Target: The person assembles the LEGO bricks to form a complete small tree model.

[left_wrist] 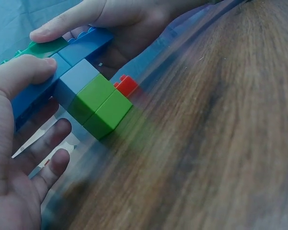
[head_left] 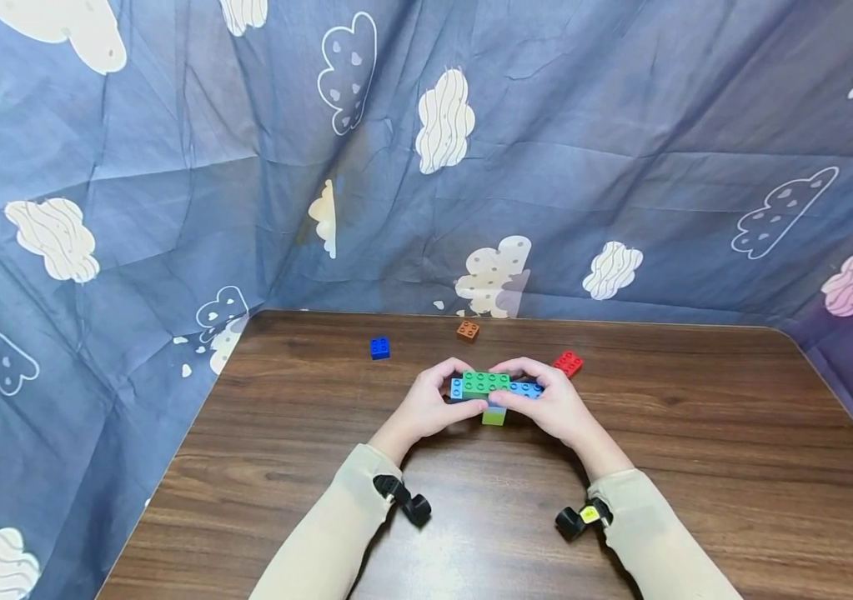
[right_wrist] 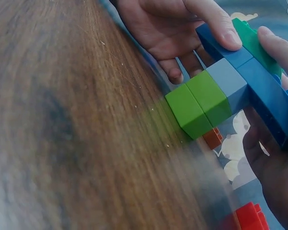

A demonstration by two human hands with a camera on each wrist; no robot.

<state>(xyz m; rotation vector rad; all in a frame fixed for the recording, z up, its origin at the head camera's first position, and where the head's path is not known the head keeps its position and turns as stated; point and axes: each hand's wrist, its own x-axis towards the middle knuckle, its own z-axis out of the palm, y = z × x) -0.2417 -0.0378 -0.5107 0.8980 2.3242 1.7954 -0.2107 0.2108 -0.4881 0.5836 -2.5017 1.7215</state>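
Head view, both hands (head_left: 426, 406) (head_left: 552, 404) gripping a brick build (head_left: 494, 417), blue bars (head_left: 524, 389) partly hidden beneath green brick (head_left: 484, 384)

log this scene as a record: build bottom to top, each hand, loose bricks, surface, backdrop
brick build, bottom to top: two lime bricks, pale blue brick, two long blue bricks end to end, green brick
left hand: grips brick build, thumb on one of the long blue bricks
right hand: grips brick build, thumb on green brick
loose bricks: dark blue brick, brown brick, red brick, beyond the hands
surface: wood-grain table
backdrop: blue cloth with cloud prints
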